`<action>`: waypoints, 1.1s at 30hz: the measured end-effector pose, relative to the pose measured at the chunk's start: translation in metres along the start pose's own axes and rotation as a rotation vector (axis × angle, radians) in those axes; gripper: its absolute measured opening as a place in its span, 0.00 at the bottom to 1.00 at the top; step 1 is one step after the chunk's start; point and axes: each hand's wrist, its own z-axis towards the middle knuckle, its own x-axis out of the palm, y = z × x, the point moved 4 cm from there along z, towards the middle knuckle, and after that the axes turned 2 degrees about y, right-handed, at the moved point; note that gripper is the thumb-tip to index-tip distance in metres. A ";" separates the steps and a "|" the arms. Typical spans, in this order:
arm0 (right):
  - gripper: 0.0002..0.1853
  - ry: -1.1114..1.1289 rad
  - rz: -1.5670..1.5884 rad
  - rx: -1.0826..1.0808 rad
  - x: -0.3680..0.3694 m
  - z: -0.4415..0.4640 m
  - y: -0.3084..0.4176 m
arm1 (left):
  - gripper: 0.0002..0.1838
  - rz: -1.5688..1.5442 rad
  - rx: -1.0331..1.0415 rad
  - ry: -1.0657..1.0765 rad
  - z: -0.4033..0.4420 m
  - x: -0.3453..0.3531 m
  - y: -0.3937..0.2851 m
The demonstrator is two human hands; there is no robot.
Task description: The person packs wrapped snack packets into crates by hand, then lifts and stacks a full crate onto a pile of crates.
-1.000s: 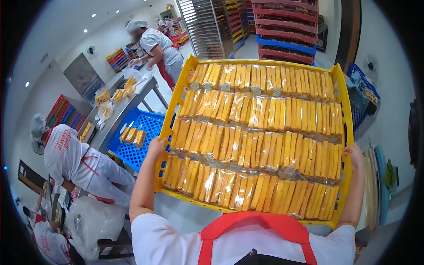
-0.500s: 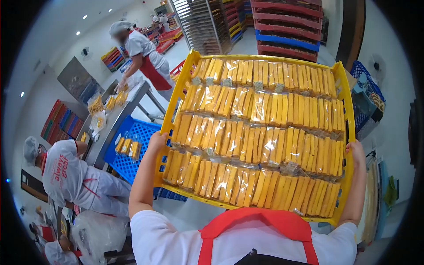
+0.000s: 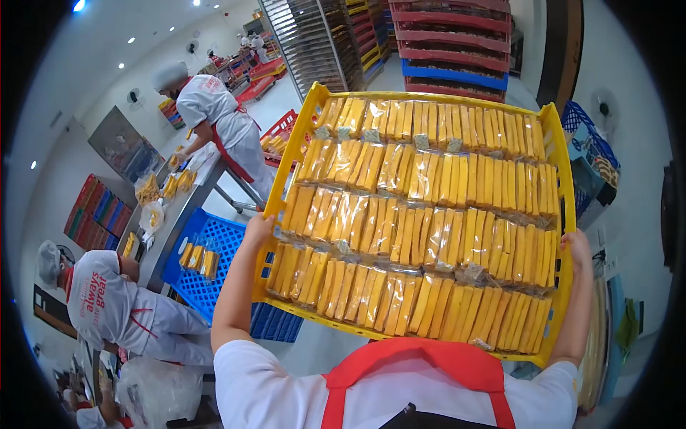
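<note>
A yellow plastic crate (image 3: 436, 98) spans the middle of the head view, held up in front of my chest. My left hand (image 3: 261, 230) grips its left side, and my right hand (image 3: 576, 248) is closed on its right side. Inside stand several rows of yellow stick-shaped baked pieces (image 3: 429, 232) in clear plastic packs. Small pale packets show in some of the packs at the back row. Part of each hand's fingers is hidden by the crate wall. My red apron (image 3: 414, 350) lies just below the crate's near edge.
Left of me, a blue crate (image 3: 207, 232) holds a few packs beside a metal table (image 3: 179, 207). One person (image 3: 218, 114) works at the table; another person (image 3: 118, 300) stands nearer. Ahead are a tray rack (image 3: 307, 50) and stacked red crates (image 3: 454, 43). Blue baskets (image 3: 589, 139) stand right.
My view has shifted slightly, so the stacked crates sit further left. The person at the table has turned and leaned toward it. Both my hands keep hold of the yellow crate.
</note>
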 end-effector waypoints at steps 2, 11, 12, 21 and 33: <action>0.03 -0.013 -0.036 0.011 0.000 -0.003 0.004 | 0.18 -0.015 0.020 0.006 0.007 0.006 0.010; 0.03 -0.006 -0.076 0.011 -0.004 0.004 0.001 | 0.18 -0.118 0.043 0.061 0.025 0.023 0.038; 0.03 -0.009 -0.038 -0.011 -0.004 0.006 0.004 | 0.18 -0.106 0.042 0.031 0.026 0.023 0.038; 0.02 -0.009 -0.049 0.025 0.000 -0.005 0.015 | 0.19 -0.157 -0.037 0.062 0.011 0.014 0.020; 0.10 -0.036 0.000 0.057 -0.002 -0.003 0.031 | 0.16 -0.292 0.066 0.126 0.044 0.025 0.044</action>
